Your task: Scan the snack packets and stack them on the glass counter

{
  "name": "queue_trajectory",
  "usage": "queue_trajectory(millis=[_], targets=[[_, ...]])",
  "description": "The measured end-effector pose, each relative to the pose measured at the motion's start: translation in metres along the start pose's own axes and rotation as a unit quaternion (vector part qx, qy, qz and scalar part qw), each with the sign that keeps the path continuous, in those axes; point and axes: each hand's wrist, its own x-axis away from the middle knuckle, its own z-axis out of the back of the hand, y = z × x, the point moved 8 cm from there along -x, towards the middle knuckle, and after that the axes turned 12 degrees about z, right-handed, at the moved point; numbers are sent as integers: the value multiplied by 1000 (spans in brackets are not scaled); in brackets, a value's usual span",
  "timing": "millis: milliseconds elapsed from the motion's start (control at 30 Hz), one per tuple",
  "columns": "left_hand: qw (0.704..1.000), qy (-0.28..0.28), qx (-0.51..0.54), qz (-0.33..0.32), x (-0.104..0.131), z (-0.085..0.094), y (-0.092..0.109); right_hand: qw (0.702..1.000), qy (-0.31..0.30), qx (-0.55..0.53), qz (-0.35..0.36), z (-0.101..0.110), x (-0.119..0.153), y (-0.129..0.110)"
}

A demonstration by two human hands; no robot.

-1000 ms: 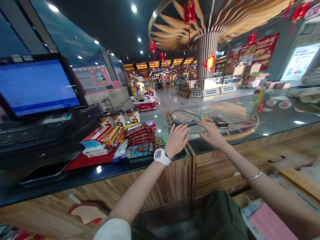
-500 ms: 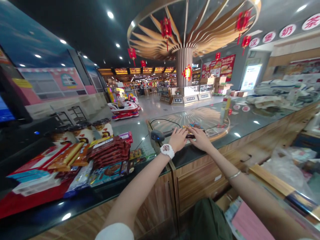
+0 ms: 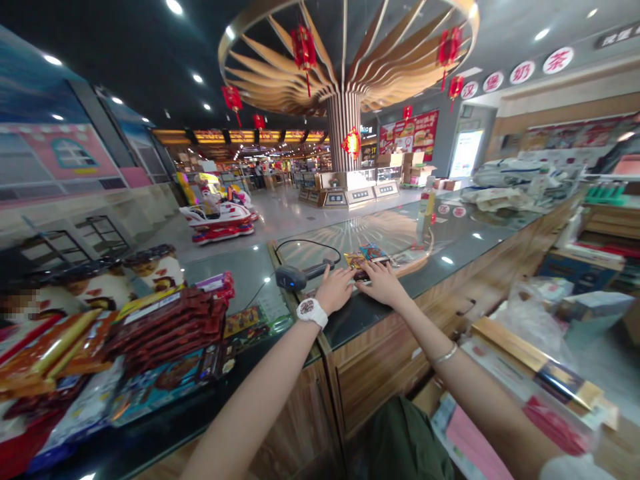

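Observation:
My left hand rests at the near left edge of a few snack packets on the glass counter, its fingers stretched out and the thumb raised. My right hand lies beside it, fingers extended onto the near edge of the packets. A yellow packet and a blue packet show beyond my fingertips; their near parts are covered. Just left of my left hand lies a black barcode scanner with a blue light and a cable.
Stacked dark red snack packs, orange packs and lidded cups stand on the left counter. A wooden seam divides the counter. Boxes and plastic bags are at right, below counter height. White covers lie farther along.
The view has turned right, so the scene sits farther left. My hands have drawn slightly nearer, and more of the yellow and blue packets shows.

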Motion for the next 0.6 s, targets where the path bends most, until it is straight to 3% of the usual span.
queue_trajectory(millis=[333, 467, 600], targets=[[999, 3, 31, -24, 4, 3, 5, 996, 87, 3, -5, 19, 5, 0], [999, 19, 13, -26, 6, 8, 7, 987, 161, -18, 8, 30, 9, -2], [998, 59, -8, -14, 7, 27, 5, 966, 250, -46, 37, 46, 16, -2]])
